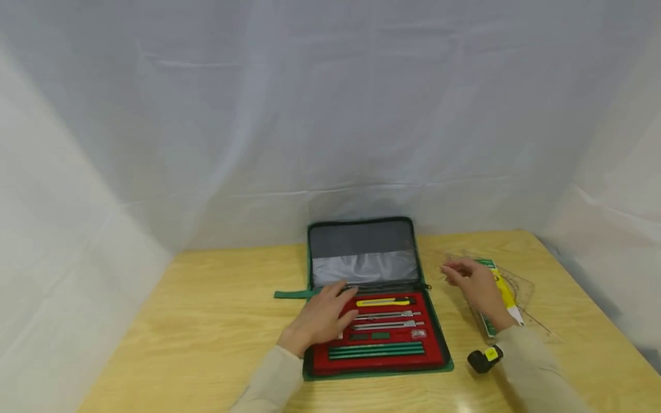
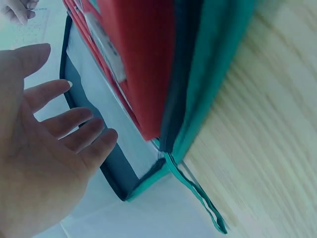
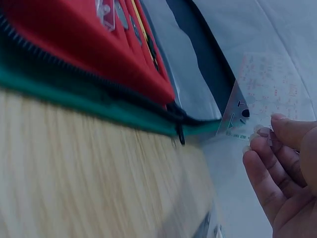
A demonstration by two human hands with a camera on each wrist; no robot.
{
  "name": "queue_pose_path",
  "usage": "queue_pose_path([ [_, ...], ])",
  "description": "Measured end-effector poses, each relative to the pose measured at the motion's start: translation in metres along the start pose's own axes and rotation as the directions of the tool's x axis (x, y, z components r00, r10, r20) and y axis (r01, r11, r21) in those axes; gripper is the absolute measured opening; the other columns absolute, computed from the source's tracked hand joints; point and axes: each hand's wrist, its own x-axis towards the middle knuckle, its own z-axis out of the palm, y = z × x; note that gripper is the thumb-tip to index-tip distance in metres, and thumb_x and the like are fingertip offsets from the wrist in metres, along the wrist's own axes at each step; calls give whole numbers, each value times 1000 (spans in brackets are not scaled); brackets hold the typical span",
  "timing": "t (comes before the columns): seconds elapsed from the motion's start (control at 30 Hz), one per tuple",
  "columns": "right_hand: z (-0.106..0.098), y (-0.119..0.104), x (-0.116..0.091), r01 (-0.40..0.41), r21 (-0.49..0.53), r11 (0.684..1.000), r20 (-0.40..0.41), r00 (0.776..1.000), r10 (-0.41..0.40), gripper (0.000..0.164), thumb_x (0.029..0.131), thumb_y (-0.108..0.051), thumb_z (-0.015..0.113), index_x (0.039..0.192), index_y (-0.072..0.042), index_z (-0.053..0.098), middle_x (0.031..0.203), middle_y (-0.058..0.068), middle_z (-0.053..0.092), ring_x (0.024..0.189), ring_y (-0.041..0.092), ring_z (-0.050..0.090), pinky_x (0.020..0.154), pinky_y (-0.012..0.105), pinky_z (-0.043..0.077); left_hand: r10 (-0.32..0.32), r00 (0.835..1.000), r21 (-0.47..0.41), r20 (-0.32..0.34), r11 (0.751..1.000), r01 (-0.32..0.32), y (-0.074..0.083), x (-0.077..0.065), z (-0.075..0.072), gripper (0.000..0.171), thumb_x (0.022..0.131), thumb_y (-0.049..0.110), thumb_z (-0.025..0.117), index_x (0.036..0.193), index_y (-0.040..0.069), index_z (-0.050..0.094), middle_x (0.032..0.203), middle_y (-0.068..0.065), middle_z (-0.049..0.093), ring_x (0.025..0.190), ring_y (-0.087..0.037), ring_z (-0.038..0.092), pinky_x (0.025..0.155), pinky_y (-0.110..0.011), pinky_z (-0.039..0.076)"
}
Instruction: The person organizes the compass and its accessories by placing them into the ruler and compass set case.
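Observation:
My right hand [image 1: 472, 282] pinches a thin clear plastic template [image 3: 270, 87] with red and green print between thumb and fingertips, to the right of the open case. In the head view the template is barely visible. My left hand [image 1: 322, 316] hovers with loosely spread fingers over the left part of the zip case [image 1: 449, 368]; in the left wrist view nothing lies in its palm. The case's red tray [image 1: 377, 362] holds a yellow utility knife [image 1: 383, 302], two metal compasses, green pencils [image 1: 377, 350], dark green pieces [image 1: 381, 335] and a small clear sharpener [image 1: 418, 333].
Under and beside my right forearm lie clear set squares [image 1: 525, 289] and a green, yellow and white packet [image 1: 505, 289]. A black and yellow tape measure [image 1: 484, 359] sits nearer me. The case's lid [image 1: 361, 240] stands raised near the white curtain; its green strap [image 1: 291, 294] points left.

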Motion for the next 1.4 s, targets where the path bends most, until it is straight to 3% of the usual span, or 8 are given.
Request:
queue_pose_path([
  [0.23,14,-6,3,-12,4,1000,45,999,12,31,96,-33,57,108,-5,68,98,13,69,81,22,65,72,35,55,-42,994,44,-97,998,46,-15,-3,-3,54,98,34,54,140,2,44,144,-21,38,130,-36,38,101,-49,37],
  [0.43,18,-7,0,0,-12,1000,31,1000,0,30,96,-33,58,106,-6,69,95,11,69,79,19,65,69,31,54,-232,957,-203,-174,959,195,-34,7,-2,66,96,28,55,145,-8,28,149,-29,21,136,-44,20,105,-55,29],
  [0.77,19,-8,-10,-21,-35,999,21,1000,22,29,96,-32,59,105,-6,68,92,7,68,78,17,63,68,31,54,-461,870,-592,-176,756,281,-65,28,-3,72,94,14,53,144,-17,12,147,-37,15,136,-47,16,111,-53,17],
  [0.9,21,-9,-14,-29,2,1000,18,999,29,27,95,-31,60,103,-6,69,94,9,68,78,17,64,69,31,55,-537,835,-676,-118,659,329,-74,33,-2,71,95,17,50,145,-15,10,147,-37,18,136,-45,19,111,-50,18],
  [1.0,21,-11,-17,-31,20,999,17,999,31,26,94,-31,61,102,-8,69,93,9,68,78,18,64,69,33,55,-580,812,-752,-62,562,344,-79,37,-1,72,96,19,48,145,-14,8,145,-38,23,135,-45,25,110,-50,23],
  [1.13,20,-13,-22,-47,39,998,14,999,47,25,94,-31,62,101,-8,70,91,9,68,77,18,64,70,36,55,-603,798,-839,-15,442,318,-84,43,-1,72,98,20,47,145,-15,6,140,-38,31,130,-45,34,107,-50,29],
  [1.27,22,-13,-25,-60,44,997,22,998,59,26,94,-32,62,101,-9,70,93,9,68,78,18,64,71,35,55,-608,794,-880,12,371,297,-88,48,-4,70,98,22,47,145,-14,11,142,-36,30,130,-44,34,108,-50,27],
  [1.4,24,-13,-28,-58,43,997,33,998,57,25,95,-31,61,103,-9,70,95,8,69,79,17,65,71,35,55,-620,784,-932,23,271,242,-95,48,-7,67,99,23,48,146,-12,17,147,-31,25,135,-40,27,110,-50,23],
])
